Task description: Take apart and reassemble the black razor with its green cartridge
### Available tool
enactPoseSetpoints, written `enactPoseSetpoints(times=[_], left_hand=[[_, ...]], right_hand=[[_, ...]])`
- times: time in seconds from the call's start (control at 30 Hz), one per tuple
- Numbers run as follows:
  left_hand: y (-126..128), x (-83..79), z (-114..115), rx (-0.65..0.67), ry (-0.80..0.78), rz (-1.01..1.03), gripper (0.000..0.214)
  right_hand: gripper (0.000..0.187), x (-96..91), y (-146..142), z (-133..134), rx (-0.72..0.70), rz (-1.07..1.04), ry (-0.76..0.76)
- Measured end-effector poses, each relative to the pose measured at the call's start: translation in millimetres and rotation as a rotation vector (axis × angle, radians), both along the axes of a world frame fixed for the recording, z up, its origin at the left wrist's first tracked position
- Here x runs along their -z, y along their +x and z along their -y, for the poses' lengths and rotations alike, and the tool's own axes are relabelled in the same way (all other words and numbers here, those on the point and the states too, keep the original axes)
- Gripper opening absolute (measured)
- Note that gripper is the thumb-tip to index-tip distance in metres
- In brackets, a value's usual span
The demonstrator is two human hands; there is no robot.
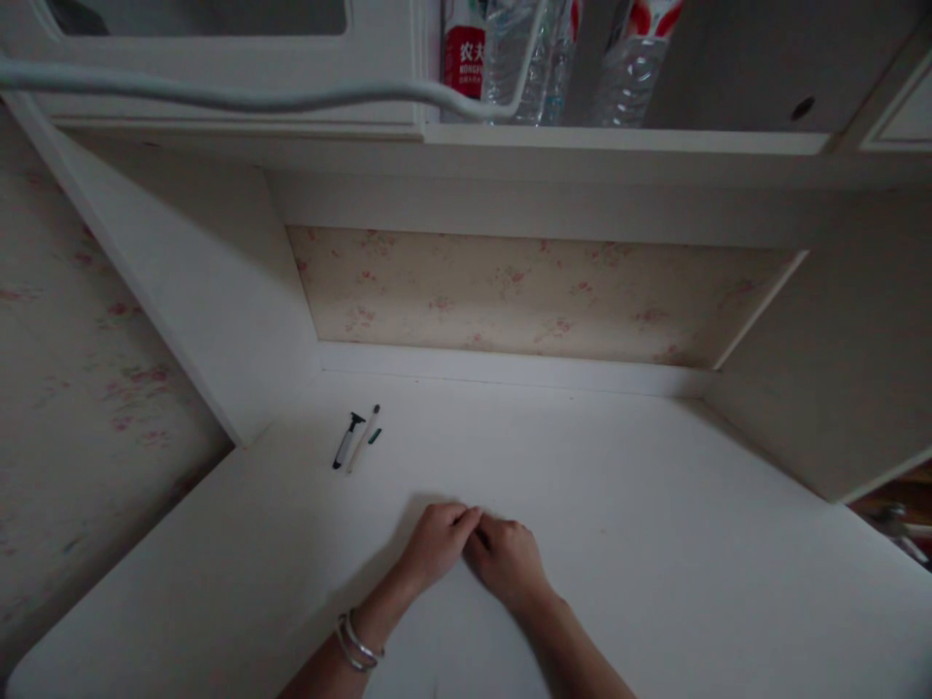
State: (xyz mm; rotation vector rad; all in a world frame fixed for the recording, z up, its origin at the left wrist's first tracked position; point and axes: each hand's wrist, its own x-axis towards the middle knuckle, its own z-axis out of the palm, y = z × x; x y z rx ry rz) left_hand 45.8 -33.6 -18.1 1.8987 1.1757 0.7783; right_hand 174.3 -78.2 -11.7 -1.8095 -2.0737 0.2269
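Note:
My left hand [437, 539], with silver bangles [356, 641] on its wrist, rests on the white desk [626, 485] with its fingers curled in. Against it lies my right hand [508, 555], closed as well; the two touch at the thumbs and knuckles. Nothing shows in either hand, though the inner sides of the fingers are hidden. Farther back and to the left lie a razor [347, 445] with a black head, a thin white stick [362, 442] with a dark tip, and a small dark green piece [375, 436]. Neither hand touches these.
Side panels [189, 262] flank the desk, with a flowered back wall [510, 291] between. Overhead, a shelf [618, 141] holds several plastic bottles [633, 78]. A white curved bar [254, 97] crosses in front of the upper cabinet [379, 58].

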Motion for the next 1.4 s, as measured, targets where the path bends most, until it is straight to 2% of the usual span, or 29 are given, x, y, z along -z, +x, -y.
enactPoseSetpoints(times=[0.33, 1.4], left_hand=[[0.3, -4.3, 0.9, -0.012, -0.021, 0.000, 0.046], [0.4, -3.1, 0.6, -0.005, -0.020, 0.000, 0.047]], right_hand=[[0.024, -3.3, -0.1, 1.0, 0.004, 0.005, -0.019], [0.026, -2.3, -0.9, 0.3, 0.007, 0.012, -0.050]])
